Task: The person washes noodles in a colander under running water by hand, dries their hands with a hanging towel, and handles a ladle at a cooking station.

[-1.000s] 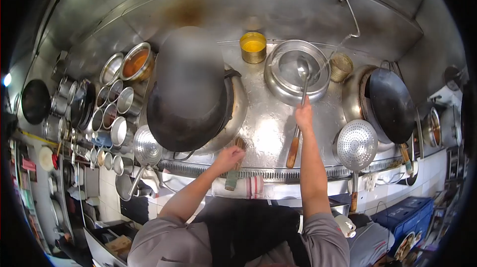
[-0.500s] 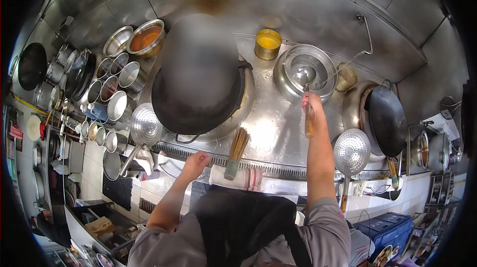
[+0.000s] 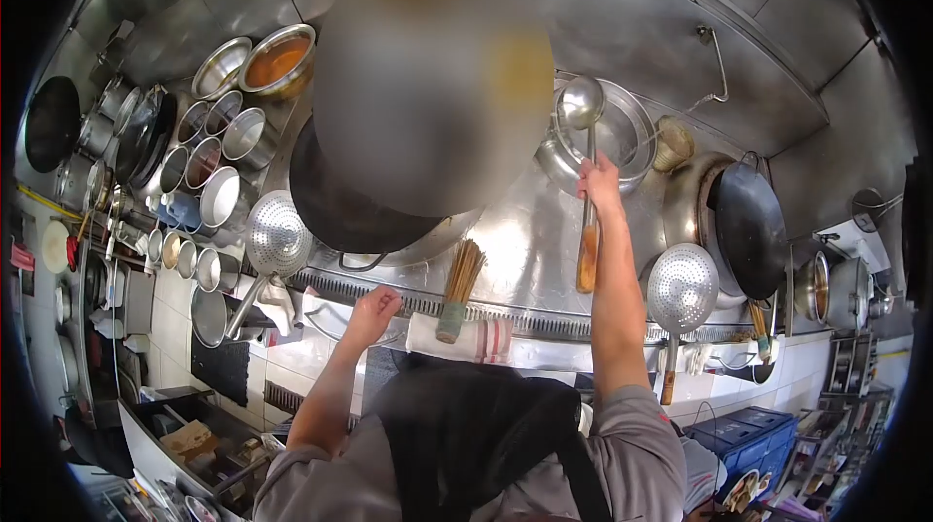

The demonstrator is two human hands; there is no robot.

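Note:
My right hand (image 3: 600, 180) is closed round the long handle of a metal ladle (image 3: 581, 102), whose wooden end points back toward me. The ladle's bowl is over the left rim of a round metal pot (image 3: 637, 123). My left hand (image 3: 372, 315) is closed, with nothing visible in it, above the stove's front edge. Ahead of it sits a large black wok (image 3: 330, 206), its upper part hidden by a blurred patch. A bamboo wok brush (image 3: 464, 279) rests just right of my left hand, on a folded striped cloth (image 3: 481, 339).
Left of the wok, a perforated strainer (image 3: 279, 233) lies near several metal containers (image 3: 222, 196) and a bowl of orange liquid (image 3: 278, 63). On the right are another strainer (image 3: 682, 287), a tilted wok (image 3: 750, 230) and a wicker basket (image 3: 673, 143). A tap (image 3: 721, 70) projects from the back wall.
My right hand has lifted the ladle out of the pot's middle and moved it slightly left and away from me. My left hand stays nearly in place. The blurred patch now covers the yellow can.

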